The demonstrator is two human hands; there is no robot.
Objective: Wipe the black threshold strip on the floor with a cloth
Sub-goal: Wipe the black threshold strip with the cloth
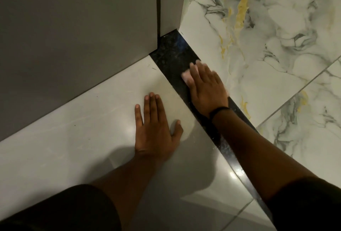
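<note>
The black threshold strip [170, 55] runs diagonally across the floor from the grey wall corner down to the lower right. My right hand [206, 88] lies flat on the strip, pressing a pale pink cloth [185, 76] against it; only the cloth's edge shows past my fingers. The hand is slightly blurred and has a black band at its wrist. My left hand [155, 127] rests flat with fingers spread on the plain white tile left of the strip and holds nothing.
Grey wall panels [73, 36] stand at the upper left, their corner meeting the strip's far end. Marbled white tile with grey and yellow veins [267, 46] lies right of the strip. Glossy white tile [83, 138] lies on its left.
</note>
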